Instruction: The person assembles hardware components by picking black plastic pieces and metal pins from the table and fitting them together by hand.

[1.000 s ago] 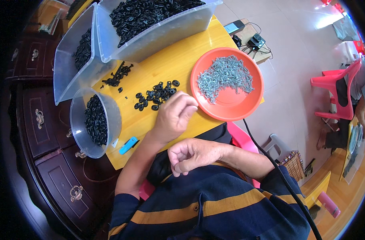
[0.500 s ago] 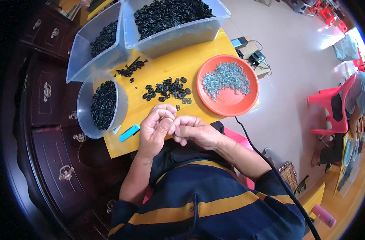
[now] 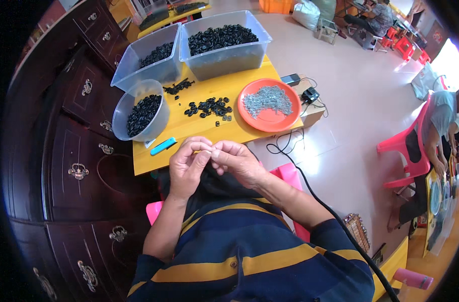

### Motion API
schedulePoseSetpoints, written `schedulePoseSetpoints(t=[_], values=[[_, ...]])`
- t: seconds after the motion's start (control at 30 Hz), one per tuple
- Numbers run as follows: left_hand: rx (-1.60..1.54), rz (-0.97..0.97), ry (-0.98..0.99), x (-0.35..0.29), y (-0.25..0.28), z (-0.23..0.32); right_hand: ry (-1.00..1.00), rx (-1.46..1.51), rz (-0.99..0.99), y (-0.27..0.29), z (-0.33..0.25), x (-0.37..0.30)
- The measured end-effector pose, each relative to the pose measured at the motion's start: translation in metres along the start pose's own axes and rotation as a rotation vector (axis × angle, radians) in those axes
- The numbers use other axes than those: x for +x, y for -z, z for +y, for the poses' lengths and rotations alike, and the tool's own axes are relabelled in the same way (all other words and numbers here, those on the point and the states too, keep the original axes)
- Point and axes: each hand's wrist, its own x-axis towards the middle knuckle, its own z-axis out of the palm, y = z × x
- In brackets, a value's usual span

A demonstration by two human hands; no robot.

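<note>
My left hand [image 3: 187, 163] and my right hand [image 3: 238, 162] meet fingertip to fingertip over the near edge of the yellow table [image 3: 209, 137]. Both are closed in a pinch; whatever lies between the fingers is too small or hidden to make out. Just beyond them lies a loose pile of small black oval plastic parts [image 3: 209, 107], with a few separate ones on its near side. A round orange-red plate [image 3: 269, 123] holds many small silvery screws or pins [image 3: 267, 100]. Close to my left hand rests a bright blue tool handle [image 3: 163, 146].
Two clear bins [image 3: 224, 63] of black parts stand at the table's far side. A clear round tub [image 3: 164, 118] of black parts is at the left, beside dark drawers [image 3: 78, 171]. A black cable [image 3: 320, 194] runs down on the right. Another person sits by a pink chair [image 3: 410, 146].
The view has tilted up, so the table sits higher and more of the room shows. My hands stay pinched together in front of me, with their fingertips closer together.
</note>
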Motion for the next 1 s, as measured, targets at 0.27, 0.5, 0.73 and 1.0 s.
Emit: schedulePoseSetpoints(t=[0.27,0.5,0.73,1.0], values=[[0.202,0.066,-0.039,-0.034,0.003,0.022,0.145,-0.205,0.035,-0.020,0.005,-0.019],[0.098,0.073,0.131,-0.044,0.009,-0.002,0.269,-0.515,0.100,-0.021,0.014,-0.015],[-0.083,0.022,0.247,-0.053,0.012,-0.019,0.327,-0.704,0.174,-0.024,-0.001,-0.018],[-0.032,-0.170,0.446,-0.087,-0.003,-0.049,0.674,-1.035,0.465,0.043,-0.041,0.024]])
